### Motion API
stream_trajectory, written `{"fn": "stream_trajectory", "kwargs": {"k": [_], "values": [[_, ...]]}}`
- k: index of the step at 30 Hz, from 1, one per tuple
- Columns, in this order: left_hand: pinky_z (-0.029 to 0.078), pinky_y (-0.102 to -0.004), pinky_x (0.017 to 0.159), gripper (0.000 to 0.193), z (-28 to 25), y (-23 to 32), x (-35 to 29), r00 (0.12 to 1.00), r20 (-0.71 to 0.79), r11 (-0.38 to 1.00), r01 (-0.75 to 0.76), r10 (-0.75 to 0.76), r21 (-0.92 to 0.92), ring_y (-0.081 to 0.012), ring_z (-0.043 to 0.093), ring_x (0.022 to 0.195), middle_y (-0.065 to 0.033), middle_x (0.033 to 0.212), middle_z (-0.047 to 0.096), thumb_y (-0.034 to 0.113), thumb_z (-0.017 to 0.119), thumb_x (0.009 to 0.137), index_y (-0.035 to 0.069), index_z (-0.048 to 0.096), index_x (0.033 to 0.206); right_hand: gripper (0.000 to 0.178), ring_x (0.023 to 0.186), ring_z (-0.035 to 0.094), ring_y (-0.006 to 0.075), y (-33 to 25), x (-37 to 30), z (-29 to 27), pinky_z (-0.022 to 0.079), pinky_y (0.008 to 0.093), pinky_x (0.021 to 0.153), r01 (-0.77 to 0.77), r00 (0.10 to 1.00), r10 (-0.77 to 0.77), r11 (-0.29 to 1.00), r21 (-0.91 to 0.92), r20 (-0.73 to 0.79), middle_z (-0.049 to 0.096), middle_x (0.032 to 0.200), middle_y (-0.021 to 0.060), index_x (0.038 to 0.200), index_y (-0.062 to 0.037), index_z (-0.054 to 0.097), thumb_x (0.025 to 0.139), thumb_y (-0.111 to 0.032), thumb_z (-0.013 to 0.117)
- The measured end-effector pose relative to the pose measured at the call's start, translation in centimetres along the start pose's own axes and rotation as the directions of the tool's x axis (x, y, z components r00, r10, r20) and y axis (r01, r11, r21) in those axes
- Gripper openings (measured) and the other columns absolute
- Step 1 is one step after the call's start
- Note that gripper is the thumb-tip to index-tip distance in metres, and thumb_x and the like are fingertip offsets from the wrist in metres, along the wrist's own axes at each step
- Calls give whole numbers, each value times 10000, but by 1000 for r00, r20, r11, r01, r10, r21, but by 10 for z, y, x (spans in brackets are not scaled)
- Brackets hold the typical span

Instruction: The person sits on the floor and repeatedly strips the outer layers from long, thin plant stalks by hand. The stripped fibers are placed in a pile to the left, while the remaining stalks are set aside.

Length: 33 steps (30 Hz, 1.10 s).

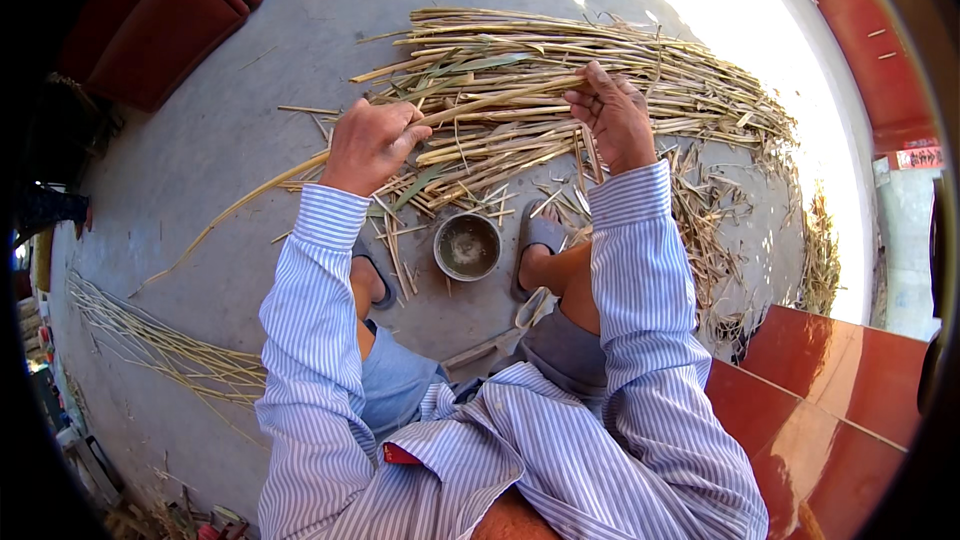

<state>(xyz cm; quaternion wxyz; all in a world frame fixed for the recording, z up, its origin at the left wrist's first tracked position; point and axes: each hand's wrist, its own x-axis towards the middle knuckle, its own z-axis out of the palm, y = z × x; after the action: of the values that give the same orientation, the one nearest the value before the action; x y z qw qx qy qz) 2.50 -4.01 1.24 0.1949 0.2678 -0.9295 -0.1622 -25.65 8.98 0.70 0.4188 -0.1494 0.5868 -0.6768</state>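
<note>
A long, thin dry reed stalk stretches between my two hands above the floor. My left hand is closed round it, and its thin tail curves down to the lower left. At the stalk's other end, my right hand pinches it between thumb and fingers. Beneath and beyond both hands lies a broad pile of dry reed stalks, tan with some green leaves. Short cut pieces are scattered along the pile's near side. Between my feet stands a round metal bowl with cloudy liquid in it.
At the left, a bundle of thin pale stalks lies on the grey floor. Peeled husks litter the floor to the right. Dark red furniture stands far left; glossy red-brown panels are near right. Sunlight falls at the far right.
</note>
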Motion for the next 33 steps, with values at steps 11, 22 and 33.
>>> {"fn": "stream_trajectory", "kwargs": {"k": [11,22,33], "values": [[402,-419,640,116,8,-29,-17,971,-62,944,-207,230,255,-296,588,733,-89,703,559,181,623,770,84,581,818,241,757,593,115,14,22,-18,516,218,655,-47,975,-5,973,227,224,592,811,2,1021,-74,605,953,-304,587],[501,-339,497,134,-62,46,-53,952,68,750,-277,297,601,-219,634,621,-84,615,566,95,636,668,51,517,713,474,878,635,192,39,85,-78,550,281,717,-162,959,9,837,523,283,611,1204,159,1301,23,460,1006,-347,435],[482,-336,566,110,-152,12,-188,986,68,681,-156,154,716,-199,591,661,-53,667,534,137,601,706,73,516,730,304,819,625,103,45,77,-35,547,214,672,-197,955,120,940,279,273,663,1058,48,1146,-42,569,967,-287,556]]}}
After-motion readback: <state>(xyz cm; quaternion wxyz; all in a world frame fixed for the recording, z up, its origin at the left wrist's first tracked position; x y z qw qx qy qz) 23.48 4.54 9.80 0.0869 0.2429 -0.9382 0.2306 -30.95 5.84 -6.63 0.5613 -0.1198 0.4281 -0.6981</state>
